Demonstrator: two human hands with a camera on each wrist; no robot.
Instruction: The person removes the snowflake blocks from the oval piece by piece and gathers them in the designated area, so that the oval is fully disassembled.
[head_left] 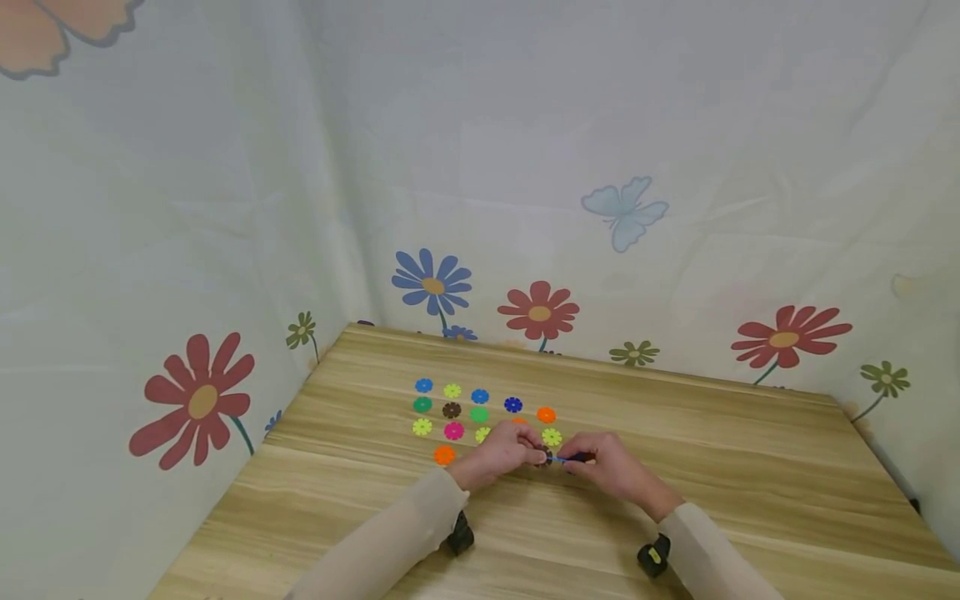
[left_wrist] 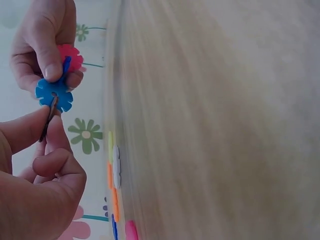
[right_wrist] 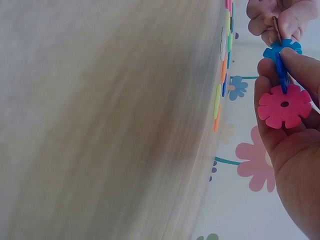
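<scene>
Close in front of the person, my left hand [head_left: 504, 452] pinches a brown interlocking disc [left_wrist: 50, 119] between thumb and fingers, seen edge-on in the left wrist view. My right hand [head_left: 617, 471] grips a dark blue disc [right_wrist: 281, 70], which sits between a pink disc [right_wrist: 271, 106] and a light blue disc [left_wrist: 45, 91]; these three are joined. The brown disc meets the rim of the light blue one at a notch. How deep it sits there I cannot tell. Both hands are held just apart, above the wooden table [head_left: 750, 483].
Several notched discs lie flat in rows beyond the hands, among them a magenta disc [head_left: 453, 431], an orange disc [head_left: 444, 455] and a dark blue one [head_left: 513, 404]. A curtain [head_left: 480, 167] printed with flowers hangs behind the table. Each wrist wears a black camera [head_left: 654, 557].
</scene>
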